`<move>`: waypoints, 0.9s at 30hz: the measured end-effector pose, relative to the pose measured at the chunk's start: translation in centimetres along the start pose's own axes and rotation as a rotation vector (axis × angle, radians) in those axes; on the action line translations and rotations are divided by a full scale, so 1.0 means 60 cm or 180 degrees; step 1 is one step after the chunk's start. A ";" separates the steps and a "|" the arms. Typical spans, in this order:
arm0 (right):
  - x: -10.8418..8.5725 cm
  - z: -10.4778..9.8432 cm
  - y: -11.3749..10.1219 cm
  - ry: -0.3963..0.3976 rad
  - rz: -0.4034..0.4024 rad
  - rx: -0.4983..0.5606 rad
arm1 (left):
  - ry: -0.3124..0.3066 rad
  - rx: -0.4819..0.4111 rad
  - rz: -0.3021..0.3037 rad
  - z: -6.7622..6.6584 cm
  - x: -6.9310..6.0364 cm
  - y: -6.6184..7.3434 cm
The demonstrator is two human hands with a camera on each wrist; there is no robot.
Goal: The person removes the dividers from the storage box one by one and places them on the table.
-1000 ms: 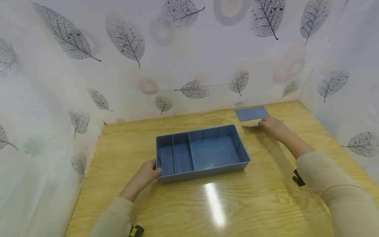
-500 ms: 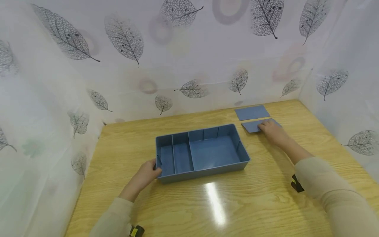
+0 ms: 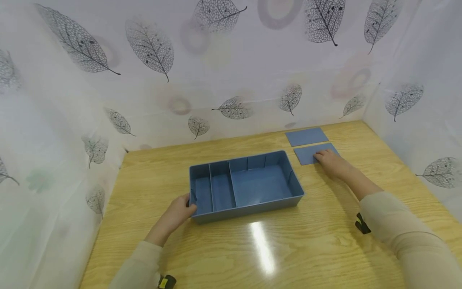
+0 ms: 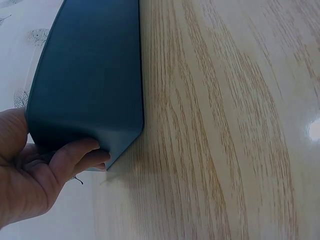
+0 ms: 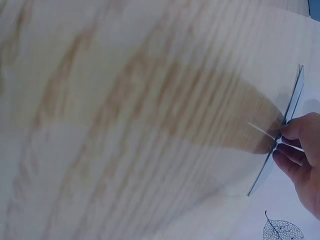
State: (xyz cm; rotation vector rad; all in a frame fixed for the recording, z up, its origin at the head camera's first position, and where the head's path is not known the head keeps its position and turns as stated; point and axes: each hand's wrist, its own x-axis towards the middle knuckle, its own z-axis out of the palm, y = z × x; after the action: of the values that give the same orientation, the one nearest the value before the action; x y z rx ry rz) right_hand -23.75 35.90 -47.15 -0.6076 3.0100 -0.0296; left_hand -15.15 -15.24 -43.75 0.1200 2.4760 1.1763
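Observation:
A blue divided storage box (image 3: 249, 208) lies in the middle of the table in the head view, with two narrow compartments at left and one wide one. My left hand (image 3: 177, 210) grips the box's left end near its front corner, thumb over the rim; in the left wrist view its fingers curl against the outer wall. To the right of the box, a flat blue panel (image 3: 305, 155) lies low at the table. My right hand (image 3: 332, 162) pinches this panel's near edge. The right wrist view shows the panel almost edge-on at the thumb and fingertips.
A second blue panel (image 3: 306, 137) lies flat just behind the first, close to the back edge of the table (image 3: 223, 257). Leaf-patterned sheeting (image 3: 231, 72) hangs behind and along both sides.
My right hand has tilted the near panel from almost edge-on down to about flat, its near edge lowering toward the table. The left hand and the box have stayed put.

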 end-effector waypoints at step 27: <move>0.012 -0.052 -0.015 -0.0086 -0.0317 -0.0034 | 0.0008 0.0020 0.0056 0.002 0.002 -0.002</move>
State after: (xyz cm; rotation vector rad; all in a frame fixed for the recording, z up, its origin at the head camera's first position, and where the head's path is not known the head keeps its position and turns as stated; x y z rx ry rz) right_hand -24.28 34.83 -44.03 -0.7522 2.9532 -0.0107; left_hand -15.17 -15.21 -43.95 0.1424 2.4858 1.1767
